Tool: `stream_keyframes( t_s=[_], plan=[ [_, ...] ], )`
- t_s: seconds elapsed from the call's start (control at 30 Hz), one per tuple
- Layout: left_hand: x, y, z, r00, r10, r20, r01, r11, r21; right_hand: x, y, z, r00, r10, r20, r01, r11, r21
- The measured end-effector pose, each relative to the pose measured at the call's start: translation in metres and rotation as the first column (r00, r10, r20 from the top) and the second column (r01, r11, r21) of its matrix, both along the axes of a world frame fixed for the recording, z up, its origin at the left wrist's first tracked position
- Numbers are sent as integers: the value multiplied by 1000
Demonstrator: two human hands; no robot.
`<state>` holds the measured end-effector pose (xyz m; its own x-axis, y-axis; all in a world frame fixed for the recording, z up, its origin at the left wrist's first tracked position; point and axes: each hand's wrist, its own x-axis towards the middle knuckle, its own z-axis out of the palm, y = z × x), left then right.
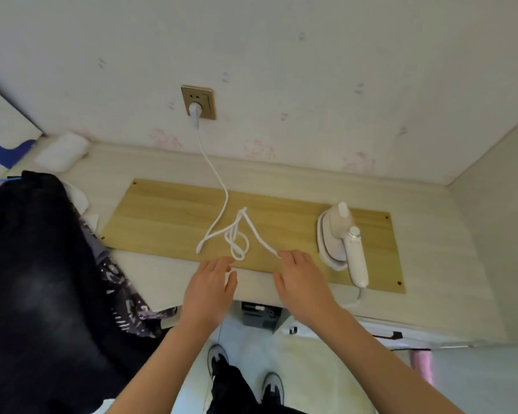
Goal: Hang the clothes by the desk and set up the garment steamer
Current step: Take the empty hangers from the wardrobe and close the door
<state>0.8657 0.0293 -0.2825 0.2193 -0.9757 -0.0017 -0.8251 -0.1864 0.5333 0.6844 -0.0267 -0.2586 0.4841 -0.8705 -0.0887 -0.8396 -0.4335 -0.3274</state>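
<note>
White plastic makes up the garment steamer [343, 243], which lies on its side at the right end of a light wooden board [168, 210] set on the pale desk [431, 264], its handle pointing toward the near edge. Its white cord [237, 234] runs from a plug [194, 112] seated in the brass-coloured wall socket [205, 98], drops down the wall and lies in loose loops on the middle of the board, one strand reaching as far as the right hand's fingertips. The left hand [208, 286] hovers over the near edge of the board with fingers relaxed and spread, holding nothing. The right hand [301, 282] is likewise loose and extended, just beside the steamer and close to the cord's end; whether a fingertip touches that strand cannot be told. Dark clothes [33, 279] hang at the left by the desk, with a patterned purple garment [123, 291] beside them draped over the desk's edge. A folded white cloth [62, 150] rests at the desk's far left corner
</note>
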Motion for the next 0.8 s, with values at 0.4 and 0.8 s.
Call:
stream_keyframes(
  t_s=[0.4,0.8],
  plan=[
    [-73,109,-12,984,-119,133,130,989,-71,-79,118,-22,985,-156,-69,162,982,99],
    [-91,234,-19,917,-356,178,370,928,-49,-119,295,-25,896,-436,-85,444,889,115]
  ],
)
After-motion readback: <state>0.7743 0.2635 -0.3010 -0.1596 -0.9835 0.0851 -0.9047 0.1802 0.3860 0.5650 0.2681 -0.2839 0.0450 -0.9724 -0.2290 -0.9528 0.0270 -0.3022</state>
